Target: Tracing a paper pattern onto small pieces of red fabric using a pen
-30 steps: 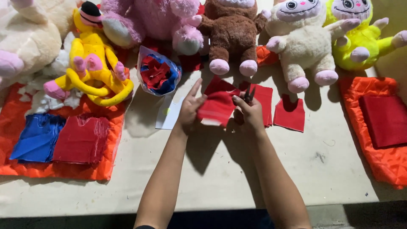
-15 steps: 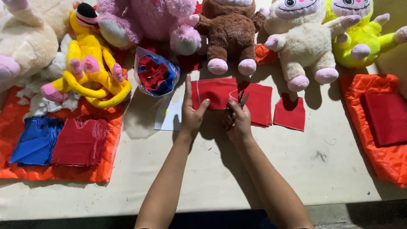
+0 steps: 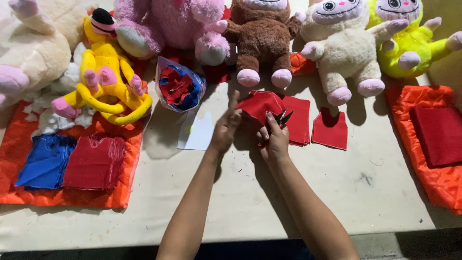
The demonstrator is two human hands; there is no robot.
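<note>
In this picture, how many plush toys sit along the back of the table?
6: cream toy far left, yellow toy, pink toy, brown toy, white toy, lime toy far right. Others may be hidden.

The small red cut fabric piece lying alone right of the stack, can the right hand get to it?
Probably yes: the small red cut fabric piece lies flat on the bare table, nothing over it, but the right hand holds small scissors.

pale scuffed worktable (image 3: 375, 192), dark strip of floor below its front edge, hard overhead light
</note>
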